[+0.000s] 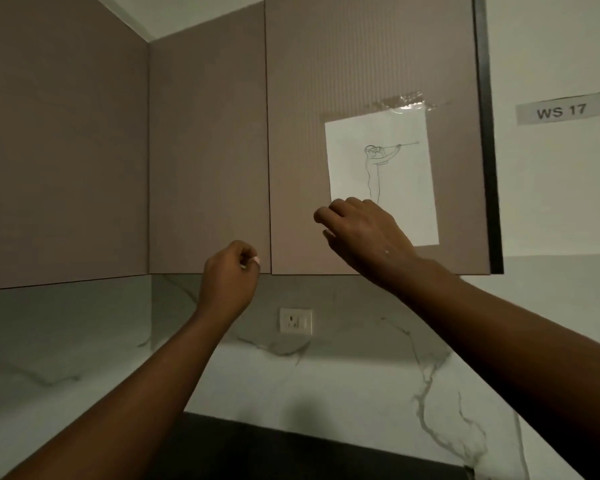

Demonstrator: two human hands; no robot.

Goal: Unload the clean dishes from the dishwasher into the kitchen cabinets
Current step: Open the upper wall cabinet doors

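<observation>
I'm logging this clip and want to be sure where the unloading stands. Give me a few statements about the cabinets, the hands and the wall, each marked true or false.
1. Both cabinet doors, the left cabinet door and the right cabinet door, are closed. True.
2. The right hand is carrying a plate. False: no dish shows in it; it is raised in front of the right door with fingers loosely curled.
3. A sheet of paper with a line drawing is taped to the right door. True.
4. The left hand rests on the countertop. False: it is raised at the bottom edge of the left door.
5. The wall label reads WS 12. False: it reads WS 17.
6. A wall socket sits below the cabinets. True.
</observation>
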